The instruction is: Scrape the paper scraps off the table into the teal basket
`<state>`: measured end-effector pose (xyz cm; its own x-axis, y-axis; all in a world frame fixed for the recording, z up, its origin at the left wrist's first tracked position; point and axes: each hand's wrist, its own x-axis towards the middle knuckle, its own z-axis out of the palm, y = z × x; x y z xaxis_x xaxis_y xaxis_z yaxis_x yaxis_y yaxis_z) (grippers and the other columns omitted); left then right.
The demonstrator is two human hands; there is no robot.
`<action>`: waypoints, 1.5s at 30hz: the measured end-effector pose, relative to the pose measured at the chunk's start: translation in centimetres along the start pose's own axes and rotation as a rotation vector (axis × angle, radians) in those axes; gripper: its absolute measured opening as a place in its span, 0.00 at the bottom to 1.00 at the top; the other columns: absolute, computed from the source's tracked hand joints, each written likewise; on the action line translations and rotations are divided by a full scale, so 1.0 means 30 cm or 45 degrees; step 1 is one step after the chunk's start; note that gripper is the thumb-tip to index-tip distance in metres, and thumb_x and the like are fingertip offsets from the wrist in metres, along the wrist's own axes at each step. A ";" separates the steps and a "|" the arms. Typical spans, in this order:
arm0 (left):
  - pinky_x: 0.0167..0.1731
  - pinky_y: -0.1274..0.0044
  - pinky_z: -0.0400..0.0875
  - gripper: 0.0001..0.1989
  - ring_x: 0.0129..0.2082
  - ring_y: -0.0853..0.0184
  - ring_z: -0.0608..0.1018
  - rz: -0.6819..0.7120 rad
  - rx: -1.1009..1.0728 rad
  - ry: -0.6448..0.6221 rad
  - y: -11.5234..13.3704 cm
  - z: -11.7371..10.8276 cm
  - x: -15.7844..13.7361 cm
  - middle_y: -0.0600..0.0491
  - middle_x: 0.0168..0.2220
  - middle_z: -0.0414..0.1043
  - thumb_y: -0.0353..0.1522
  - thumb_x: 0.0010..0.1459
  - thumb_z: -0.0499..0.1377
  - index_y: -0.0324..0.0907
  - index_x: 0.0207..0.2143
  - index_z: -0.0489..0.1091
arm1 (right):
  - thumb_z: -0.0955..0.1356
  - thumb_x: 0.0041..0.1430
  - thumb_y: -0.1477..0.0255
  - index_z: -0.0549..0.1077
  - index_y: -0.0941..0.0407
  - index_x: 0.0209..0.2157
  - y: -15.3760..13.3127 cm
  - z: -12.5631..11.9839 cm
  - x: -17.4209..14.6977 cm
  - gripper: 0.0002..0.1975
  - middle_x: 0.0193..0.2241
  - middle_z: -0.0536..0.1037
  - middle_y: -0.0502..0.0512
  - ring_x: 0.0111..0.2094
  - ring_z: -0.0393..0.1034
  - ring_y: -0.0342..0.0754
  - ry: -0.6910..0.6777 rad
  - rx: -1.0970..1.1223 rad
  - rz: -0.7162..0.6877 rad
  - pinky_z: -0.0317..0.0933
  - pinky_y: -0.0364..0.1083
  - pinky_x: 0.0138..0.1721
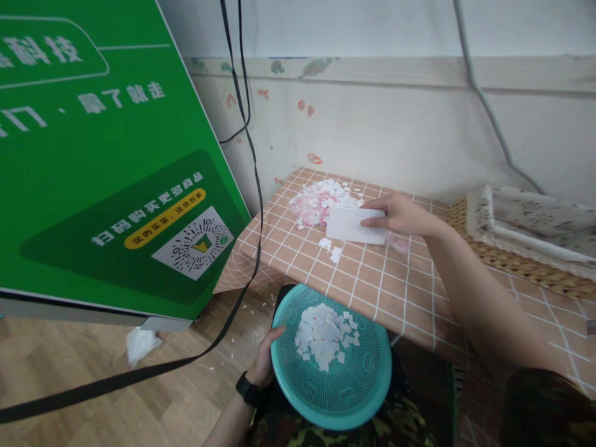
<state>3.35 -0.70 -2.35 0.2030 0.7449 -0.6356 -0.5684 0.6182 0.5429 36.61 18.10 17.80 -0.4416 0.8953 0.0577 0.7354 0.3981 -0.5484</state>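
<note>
Looked partway done, as a judgement: one batch of paper scraps [323, 335] lay heaped inside the teal basket [335, 413], mostly white with bits of pink. Left over on the checked bench [386, 292]: a main pile [314, 202] of white and pink scraps near the wall [395, 124], plus a few loose pieces [331, 249] in front of it. A pinkish patch [398, 243] sat right of these; too blurred to tell what it was.

Right grip [403, 214] was closed on a white card [351, 226], thumb and fingers pinching its right end. Card stood tilted at the pile's near right side, hiding part of it; contact with scraps couldn't be confirmed. Left grip [267, 351] was closed on the teal basket's left rim, thumb over the edge. Basket was at the lap, just below the bench's near edge.

Around: lined wicker basket [521, 267] on the bench to the right, beside the right forearm; large green panel [93, 155] on the left; white crumpled item [141, 344] and stray bits on the floor [195, 397]. Black strap [259, 211] hung across the view, past the bench's left end, the likeliest snag. Grey cable [484, 105] ran down the wall, clear of both hands.
</note>
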 end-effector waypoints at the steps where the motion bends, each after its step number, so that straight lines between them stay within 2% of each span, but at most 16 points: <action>1: 0.26 0.76 0.68 0.09 0.21 0.66 0.75 -0.006 -0.003 0.007 0.001 0.003 -0.002 0.52 0.20 0.77 0.35 0.44 0.65 0.36 0.23 0.77 | 0.68 0.51 0.65 0.77 0.56 0.40 -0.001 0.001 0.000 0.16 0.37 0.80 0.51 0.35 0.73 0.49 0.019 -0.007 -0.010 0.65 0.46 0.36; 4: 0.27 0.74 0.69 0.11 0.22 0.64 0.76 -0.035 0.003 0.011 0.005 0.009 -0.006 0.50 0.21 0.77 0.36 0.44 0.65 0.35 0.25 0.77 | 0.68 0.51 0.64 0.77 0.56 0.41 -0.004 0.007 0.001 0.16 0.37 0.80 0.51 0.35 0.73 0.49 0.039 0.001 -0.026 0.65 0.46 0.36; 10: 0.26 0.75 0.68 0.10 0.21 0.66 0.75 -0.015 0.008 -0.022 0.004 -0.001 -0.003 0.50 0.22 0.77 0.35 0.47 0.63 0.35 0.26 0.77 | 0.68 0.51 0.67 0.77 0.55 0.41 -0.022 0.016 -0.002 0.15 0.37 0.80 0.50 0.36 0.73 0.48 -0.079 0.088 -0.040 0.66 0.45 0.36; 14: 0.28 0.74 0.70 0.12 0.22 0.64 0.76 -0.022 0.033 -0.057 0.000 -0.007 0.003 0.48 0.23 0.78 0.36 0.48 0.63 0.34 0.28 0.78 | 0.68 0.50 0.66 0.77 0.55 0.41 -0.022 0.008 -0.004 0.15 0.37 0.80 0.51 0.35 0.73 0.48 -0.025 0.089 -0.014 0.66 0.45 0.35; 17: 0.29 0.74 0.70 0.13 0.23 0.64 0.76 -0.014 0.030 -0.063 -0.002 -0.010 0.005 0.48 0.25 0.79 0.36 0.49 0.62 0.34 0.30 0.78 | 0.68 0.50 0.67 0.78 0.55 0.41 -0.021 0.004 -0.006 0.16 0.37 0.80 0.50 0.35 0.73 0.48 -0.089 0.091 -0.027 0.66 0.45 0.35; 23: 0.28 0.75 0.69 0.11 0.21 0.66 0.75 -0.009 0.032 -0.021 0.000 -0.007 0.002 0.49 0.22 0.78 0.36 0.47 0.63 0.34 0.26 0.77 | 0.69 0.50 0.66 0.77 0.55 0.41 -0.017 -0.005 -0.012 0.16 0.36 0.80 0.50 0.34 0.73 0.47 -0.098 0.139 0.002 0.65 0.44 0.33; 29: 0.28 0.74 0.69 0.12 0.23 0.64 0.76 -0.007 0.039 -0.036 0.005 0.004 0.000 0.49 0.23 0.78 0.37 0.46 0.64 0.35 0.27 0.78 | 0.69 0.50 0.64 0.77 0.54 0.42 -0.019 0.008 -0.007 0.17 0.36 0.80 0.51 0.35 0.73 0.48 -0.286 0.215 -0.051 0.64 0.44 0.34; 35: 0.29 0.74 0.70 0.11 0.23 0.64 0.76 -0.008 0.018 -0.020 0.000 -0.005 0.003 0.49 0.23 0.78 0.36 0.45 0.64 0.35 0.25 0.77 | 0.69 0.50 0.65 0.77 0.56 0.41 0.003 -0.010 -0.015 0.16 0.35 0.80 0.52 0.33 0.72 0.48 -0.184 0.207 0.042 0.63 0.44 0.32; 39: 0.29 0.74 0.69 0.11 0.23 0.65 0.76 -0.003 0.028 -0.010 -0.001 -0.009 0.006 0.50 0.23 0.78 0.36 0.45 0.65 0.36 0.27 0.77 | 0.69 0.49 0.65 0.78 0.55 0.40 -0.003 -0.010 -0.014 0.16 0.35 0.80 0.51 0.33 0.72 0.48 -0.230 0.184 0.027 0.63 0.44 0.33; 45: 0.28 0.74 0.69 0.12 0.22 0.64 0.76 -0.012 0.046 -0.004 0.005 0.001 -0.003 0.49 0.24 0.79 0.37 0.45 0.64 0.35 0.27 0.77 | 0.69 0.50 0.65 0.78 0.54 0.40 -0.027 0.008 -0.010 0.15 0.36 0.80 0.50 0.34 0.72 0.47 -0.171 0.194 -0.002 0.64 0.44 0.34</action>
<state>3.28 -0.65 -2.19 0.2109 0.7396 -0.6392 -0.5369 0.6341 0.5565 36.02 17.47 18.03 -0.5152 0.8558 -0.0475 0.6528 0.3558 -0.6688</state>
